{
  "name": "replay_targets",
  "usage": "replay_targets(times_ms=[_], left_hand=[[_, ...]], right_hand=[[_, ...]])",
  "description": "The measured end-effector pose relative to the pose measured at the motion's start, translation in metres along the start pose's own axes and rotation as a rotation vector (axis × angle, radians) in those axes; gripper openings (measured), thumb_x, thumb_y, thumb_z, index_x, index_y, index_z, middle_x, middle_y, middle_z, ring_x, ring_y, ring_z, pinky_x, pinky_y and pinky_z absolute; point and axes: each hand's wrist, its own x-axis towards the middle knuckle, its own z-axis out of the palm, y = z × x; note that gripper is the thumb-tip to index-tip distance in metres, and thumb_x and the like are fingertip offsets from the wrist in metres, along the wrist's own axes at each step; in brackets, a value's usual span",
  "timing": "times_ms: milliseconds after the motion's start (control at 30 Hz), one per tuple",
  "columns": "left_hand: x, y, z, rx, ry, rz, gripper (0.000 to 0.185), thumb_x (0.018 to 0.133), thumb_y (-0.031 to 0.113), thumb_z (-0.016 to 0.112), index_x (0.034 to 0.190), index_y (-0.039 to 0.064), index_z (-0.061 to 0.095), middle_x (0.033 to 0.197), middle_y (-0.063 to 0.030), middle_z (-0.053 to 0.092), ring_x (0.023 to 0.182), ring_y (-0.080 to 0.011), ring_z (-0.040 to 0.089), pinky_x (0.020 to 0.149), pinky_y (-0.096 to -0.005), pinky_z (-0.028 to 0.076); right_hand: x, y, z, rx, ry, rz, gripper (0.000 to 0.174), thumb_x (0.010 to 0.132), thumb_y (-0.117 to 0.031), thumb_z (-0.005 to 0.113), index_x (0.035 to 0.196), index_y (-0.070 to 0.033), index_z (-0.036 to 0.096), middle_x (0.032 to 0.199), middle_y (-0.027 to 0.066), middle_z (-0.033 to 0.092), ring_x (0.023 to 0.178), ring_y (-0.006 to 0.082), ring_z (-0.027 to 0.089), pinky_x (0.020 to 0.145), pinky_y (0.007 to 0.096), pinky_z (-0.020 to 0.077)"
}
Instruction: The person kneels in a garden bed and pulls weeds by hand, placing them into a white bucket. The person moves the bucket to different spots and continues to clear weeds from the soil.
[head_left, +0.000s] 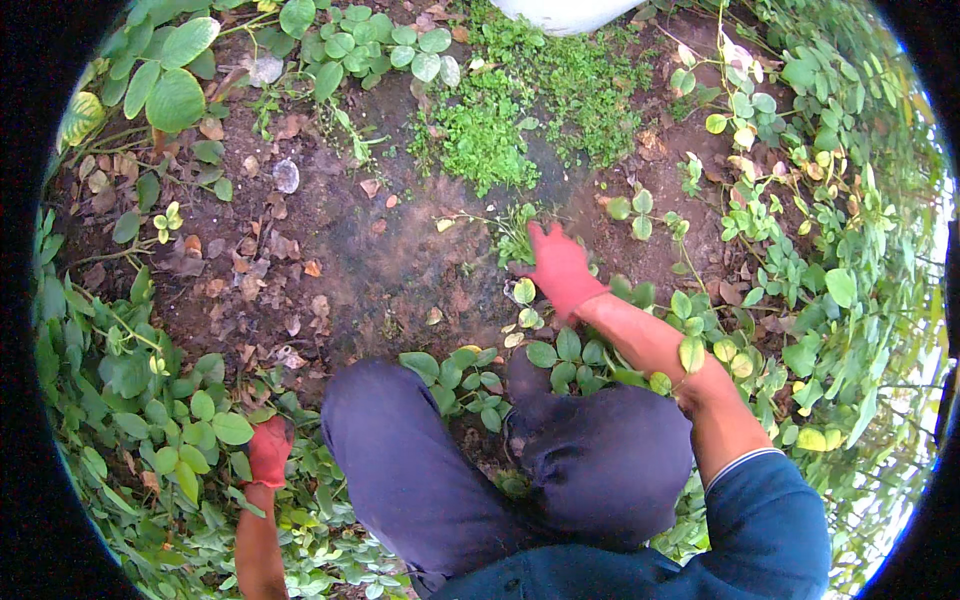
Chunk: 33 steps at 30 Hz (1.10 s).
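Note:
My right hand (559, 270), in a red glove, reaches low over the soil right of centre. Its fingers touch a small tuft of green weeds (514, 238); whether they grip it, I cannot tell. Just above grows a dense patch of small-leaved weeds (487, 142) on dark bare soil (360, 255). My left hand (268, 450), also in a red glove, is at the lower left among leafy stems (196, 435), and leaves and shadow hide its fingertips.
Leafy bushes (840, 300) crowd the right side, and more foliage (82, 390) lines the left. Dry fallen leaves (251, 262) litter the soil at left. A white rounded object (566, 13) stands at the top edge. Green sprigs (457, 375) rise between my knees.

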Motion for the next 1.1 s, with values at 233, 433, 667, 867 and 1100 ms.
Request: replay_targets(times_ms=[233, 433, 667, 867, 1100], left_hand=[[0.021, 0.153, 0.053, 0.926, -0.248, -0.01, 0.024, 0.083, 0.029, 0.065, 0.098, 0.011, 0.064, 0.105, -0.0133, 0.065, 0.102, -0.0315, 0.06, 0.082, -0.0456, 0.048], [0.009, 0.074, 0.023, 0.327, -0.016, 0.023, 0.028, 0.083, 0.032, 0.063, 0.102, 0.012, 0.064, 0.108, -0.0122, 0.064, 0.107, -0.0298, 0.059, 0.092, -0.0454, 0.044], [0.002, 0.051, 0.002, -0.549, -0.198, -0.217, 0.045, 0.094, 0.047, 0.046, 0.128, 0.018, 0.053, 0.118, -0.0042, 0.061, 0.12, -0.0231, 0.05, 0.106, -0.0436, 0.034], [0.011, 0.055, 0.001, -0.486, -0.399, -0.186, 0.049, 0.098, 0.047, 0.04, 0.138, 0.02, 0.046, 0.135, -0.002, 0.052, 0.127, -0.0226, 0.045, 0.108, -0.0422, 0.03], [0.009, 0.098, 0.024, -1.121, -0.358, -0.244, 0.047, 0.096, 0.045, 0.045, 0.137, 0.021, 0.049, 0.142, 0.0018, 0.048, 0.131, -0.0235, 0.042, 0.108, -0.0429, 0.032]], right_hand=[[0.012, 0.035, 0.025, -0.005, 0.005, -0.039, 0.042, 0.07, -0.019, 0.078, 0.103, -0.003, 0.058, 0.094, 0.0213, 0.063, 0.083, 0.0413, 0.065, 0.073, 0.0484, 0.054], [0.013, 0.031, 0.022, 0.157, -0.005, 0.007, 0.044, 0.068, -0.025, 0.08, 0.099, -0.001, 0.06, 0.09, 0.0235, 0.066, 0.088, 0.042, 0.064, 0.077, 0.0492, 0.0513], [-0.015, 0.033, 0.017, 0.25, 0.064, 0.05, 0.045, 0.072, -0.025, 0.079, 0.106, -0.002, 0.061, 0.093, 0.0243, 0.066, 0.088, 0.0414, 0.065, 0.076, 0.0484, 0.052], [0.01, 0.03, 0.019, 0.115, 0.015, 0.125, 0.042, 0.075, -0.031, 0.078, 0.099, -0.002, 0.06, 0.092, 0.0243, 0.065, 0.086, 0.0429, 0.063, 0.075, 0.0503, 0.0507], [0.008, 0.022, 0.0, 0.305, 0.035, 0.14, 0.052, 0.069, -0.025, 0.082, 0.111, 0.0, 0.063, 0.097, 0.0243, 0.068, 0.093, 0.041, 0.065, 0.081, 0.0454, 0.0521]])
